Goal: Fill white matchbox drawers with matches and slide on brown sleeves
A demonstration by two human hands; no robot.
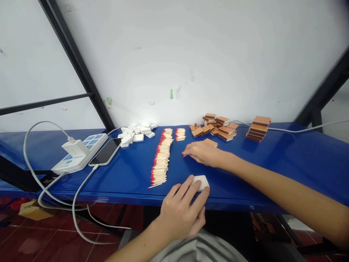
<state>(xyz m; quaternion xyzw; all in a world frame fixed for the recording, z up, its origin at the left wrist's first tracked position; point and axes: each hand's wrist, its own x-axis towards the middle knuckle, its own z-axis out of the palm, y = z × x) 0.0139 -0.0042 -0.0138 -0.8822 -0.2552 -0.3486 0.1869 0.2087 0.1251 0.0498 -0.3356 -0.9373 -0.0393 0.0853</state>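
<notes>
My right hand [205,153] is closed in a pinch over the blue table, with the red heads of a few matches [183,156] showing at its fingertips; the sticks are hidden by the fingers. Nearer the table's front edge, my left hand [183,208] grips a small white matchbox tray [202,182] lying on the table. To the left of both hands runs a long row of red-headed matches [161,156], heads to the left. A shorter row of matches [180,134] lies beside its far end. One brown matchbox [211,142] sits just behind my right hand.
White trays [136,133] are heaped at the back left, brown matchboxes [218,126] at the back right. Farther right leans a stack of brown matchbox sleeves [258,128]. A phone [106,152], power strip [79,154] and white cables occupy the left side, by a black metal frame.
</notes>
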